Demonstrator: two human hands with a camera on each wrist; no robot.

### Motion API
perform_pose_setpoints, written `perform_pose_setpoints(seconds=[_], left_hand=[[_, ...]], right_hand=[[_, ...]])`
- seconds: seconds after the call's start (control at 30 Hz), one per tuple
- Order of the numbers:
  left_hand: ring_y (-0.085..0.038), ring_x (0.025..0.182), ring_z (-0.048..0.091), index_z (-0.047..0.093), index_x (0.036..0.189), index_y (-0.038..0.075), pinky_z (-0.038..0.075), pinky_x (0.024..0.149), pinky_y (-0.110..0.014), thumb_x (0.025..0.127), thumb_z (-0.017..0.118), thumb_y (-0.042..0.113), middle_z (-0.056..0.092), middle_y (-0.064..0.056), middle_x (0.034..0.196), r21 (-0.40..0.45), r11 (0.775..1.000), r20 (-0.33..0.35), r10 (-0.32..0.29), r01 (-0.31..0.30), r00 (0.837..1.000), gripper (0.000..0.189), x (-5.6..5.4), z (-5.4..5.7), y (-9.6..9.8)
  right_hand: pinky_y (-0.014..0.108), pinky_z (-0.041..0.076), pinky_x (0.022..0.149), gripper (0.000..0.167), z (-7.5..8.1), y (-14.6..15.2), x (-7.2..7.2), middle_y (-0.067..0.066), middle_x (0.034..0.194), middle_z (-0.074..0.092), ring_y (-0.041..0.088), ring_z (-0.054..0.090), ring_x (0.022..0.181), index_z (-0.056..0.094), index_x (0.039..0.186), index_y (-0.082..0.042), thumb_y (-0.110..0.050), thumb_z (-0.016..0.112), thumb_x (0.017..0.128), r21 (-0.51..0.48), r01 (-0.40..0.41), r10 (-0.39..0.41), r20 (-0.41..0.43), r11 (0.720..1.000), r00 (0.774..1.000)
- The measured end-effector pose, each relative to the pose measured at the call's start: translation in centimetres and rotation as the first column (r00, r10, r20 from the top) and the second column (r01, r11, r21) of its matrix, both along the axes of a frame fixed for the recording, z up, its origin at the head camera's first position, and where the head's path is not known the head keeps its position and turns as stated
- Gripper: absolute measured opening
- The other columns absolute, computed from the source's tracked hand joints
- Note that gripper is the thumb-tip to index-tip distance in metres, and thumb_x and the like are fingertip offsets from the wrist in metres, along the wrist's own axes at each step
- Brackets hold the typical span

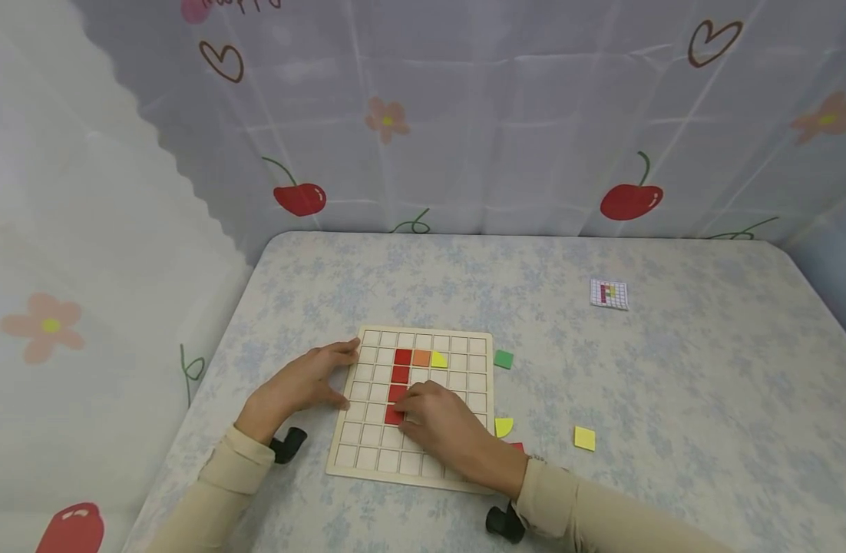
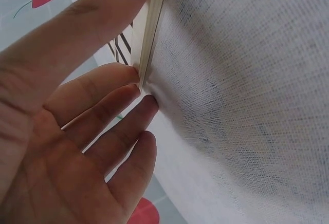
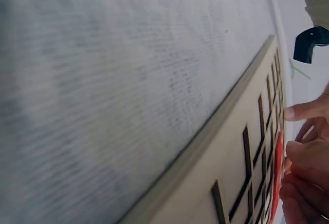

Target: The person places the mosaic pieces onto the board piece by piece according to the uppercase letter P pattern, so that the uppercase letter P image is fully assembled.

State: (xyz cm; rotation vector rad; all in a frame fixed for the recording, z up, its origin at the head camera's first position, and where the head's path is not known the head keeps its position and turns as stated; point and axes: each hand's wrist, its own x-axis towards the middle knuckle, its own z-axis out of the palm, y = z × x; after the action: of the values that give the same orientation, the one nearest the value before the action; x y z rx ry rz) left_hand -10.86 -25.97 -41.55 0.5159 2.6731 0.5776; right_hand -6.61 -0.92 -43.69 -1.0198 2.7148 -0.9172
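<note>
- Red square tile, lowest of a column of red tiles, sits in the wooden grid board under the fingertips of the right hand, whose curled fingers press down on it.
- Left hand lies flat beside the board's left edge, fingers straight and touching the frame; the left wrist view shows those fingertips against the board's thin wooden edge.
- Just beyond the right hand's fingertips the red column runs away from the person, topped by an orange tile and a yellow quarter-round tile to its right.
- Off the board, to the right of the right hand, lie a green square tile, a yellow quarter-round piece and a yellow square tile; a red piece peeks out by the wrist.
- Well beyond the right hand, a small pattern card rests on the floral tablecloth.
- Right wrist view shows the board's grid slots close up, with fingers at the red tile.
</note>
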Motion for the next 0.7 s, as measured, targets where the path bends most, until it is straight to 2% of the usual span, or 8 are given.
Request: perform_pose_setpoints(seconds=[0.1, 0.2, 0.3, 0.4, 0.47, 0.57, 0.7], left_hand=[[-0.039, 0.14, 0.035, 0.054, 0.137, -0.006, 0.04, 0.107, -0.051, 0.073, 0.087, 0.015, 0.034, -0.018, 0.155, -0.007, 1.0, -0.009, -0.011, 0.011, 1.0, 0.075, -0.1, -0.1, 0.2], [-0.039, 0.14, 0.035, 0.054, 0.137, -0.006, 0.041, 0.106, -0.05, 0.073, 0.087, 0.015, 0.034, -0.018, 0.156, -0.019, 1.0, -0.012, -0.016, 0.016, 1.0, 0.075, -0.1, 0.1, 0.5], [-0.039, 0.14, 0.034, 0.053, 0.138, -0.006, 0.042, 0.106, -0.049, 0.073, 0.087, 0.015, 0.033, -0.017, 0.156, -0.033, 0.999, -0.009, -0.008, 0.008, 1.0, 0.076, -0.2, 0.1, 0.6], [-0.039, 0.14, 0.034, 0.053, 0.138, -0.005, 0.042, 0.106, -0.049, 0.073, 0.087, 0.015, 0.032, -0.016, 0.157, -0.043, 0.999, -0.006, -0.008, 0.007, 1.0, 0.076, -0.3, 0.1, 0.6], [-0.04, 0.14, 0.034, 0.053, 0.138, -0.006, 0.042, 0.106, -0.05, 0.073, 0.088, 0.015, 0.032, -0.018, 0.156, -0.05, 0.999, -0.008, -0.019, 0.018, 1.0, 0.076, -0.4, 0.0, 0.6], [-0.04, 0.14, 0.034, 0.053, 0.139, -0.005, 0.041, 0.106, -0.05, 0.073, 0.088, 0.015, 0.032, -0.017, 0.157, -0.054, 0.999, -0.001, -0.004, 0.004, 1.0, 0.077, -0.3, 0.0, 0.4], [-0.04, 0.141, 0.032, 0.052, 0.14, -0.004, 0.04, 0.107, -0.051, 0.073, 0.088, 0.014, 0.031, -0.016, 0.157, -0.041, 0.999, 0.013, 0.014, -0.014, 1.0, 0.078, -0.1, -0.2, 0.3]], right_hand=[[0.032, 0.054, 0.087, 0.02, 0.1, 1.7, 0.5, 0.001, 0.107, 0.071, 0.017, 0.063, 0.104, 0.077, 0.107, -0.009, -0.01, 0.075, 0.087, -0.031, 0.037, -0.038, -0.022, 0.999, 0.999], [0.034, 0.055, 0.084, 0.019, 0.3, 3.9, 1.2, 0.0, 0.104, 0.072, 0.016, 0.064, 0.103, 0.077, 0.104, -0.01, -0.01, 0.077, 0.085, -0.054, 0.117, -0.118, -0.022, 0.992, 0.993], [0.033, 0.056, 0.081, 0.018, 0.6, 6.2, 2.1, -0.002, 0.103, 0.071, 0.014, 0.064, 0.101, 0.078, 0.101, -0.011, -0.009, 0.079, 0.083, -0.068, 0.209, -0.21, -0.004, 0.976, 0.978], [0.027, 0.057, 0.075, 0.019, 0.6, 8.1, 3.1, -0.003, 0.101, 0.07, 0.013, 0.065, 0.097, 0.078, 0.098, -0.011, -0.005, 0.08, 0.08, -0.089, 0.277, -0.277, 0.022, 0.957, 0.961], [0.023, 0.056, 0.071, 0.02, 0.5, 9.3, 3.7, -0.004, 0.1, 0.069, 0.013, 0.065, 0.094, 0.078, 0.097, -0.01, -0.002, 0.08, 0.079, -0.099, 0.304, -0.303, 0.023, 0.948, 0.953], [0.021, 0.056, 0.069, 0.021, 0.2, 10.9, 4.4, -0.006, 0.098, 0.069, 0.011, 0.065, 0.091, 0.077, 0.095, -0.011, -0.002, 0.082, 0.077, -0.098, 0.324, -0.326, -0.004, 0.941, 0.945], [0.027, 0.056, 0.077, 0.024, -0.2, 12.5, 5.2, -0.011, 0.096, 0.069, 0.008, 0.064, 0.092, 0.077, 0.095, -0.017, -0.008, 0.086, 0.074, -0.045, 0.336, -0.338, -0.037, 0.941, 0.94]])
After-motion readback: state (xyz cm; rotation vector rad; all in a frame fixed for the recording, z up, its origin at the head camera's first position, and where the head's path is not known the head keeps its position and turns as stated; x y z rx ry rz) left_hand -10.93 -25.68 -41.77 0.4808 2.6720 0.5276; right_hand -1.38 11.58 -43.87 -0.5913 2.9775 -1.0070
